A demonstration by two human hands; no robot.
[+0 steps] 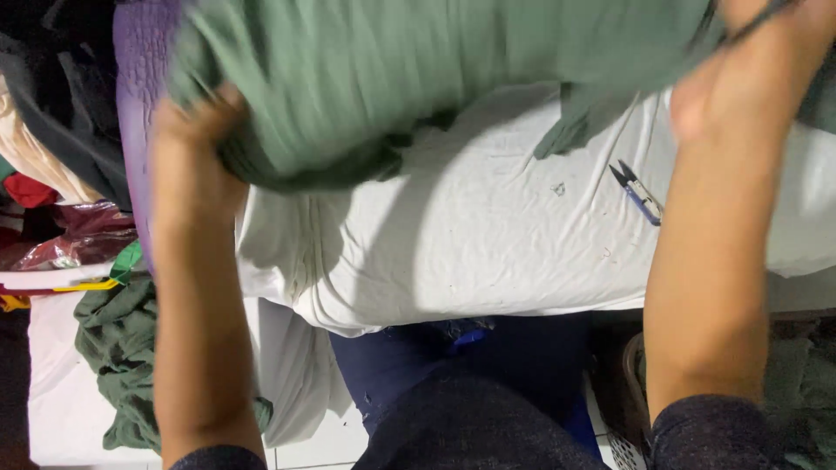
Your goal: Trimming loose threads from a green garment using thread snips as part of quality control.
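A green cloth [409, 70] hangs blurred across the top of the head view, held up over a white-covered table [488, 252]. My left hand [196, 130] grips its lower left edge, fingers tucked into the fabric. My right hand [749, 61] holds the cloth's right end at the upper right, along with what looks like a thin dark strap. A purple cloth [139, 70] shows behind the green one at upper left. Small thread snips [638, 193] with blue handles lie on the white cover, just left of my right forearm.
A pile of dark, beige and red clothes [52, 157] fills the left side. Another green cloth [117, 357] drapes over a white surface at lower left. A dark basket [627, 400] stands at lower right beside my legs.
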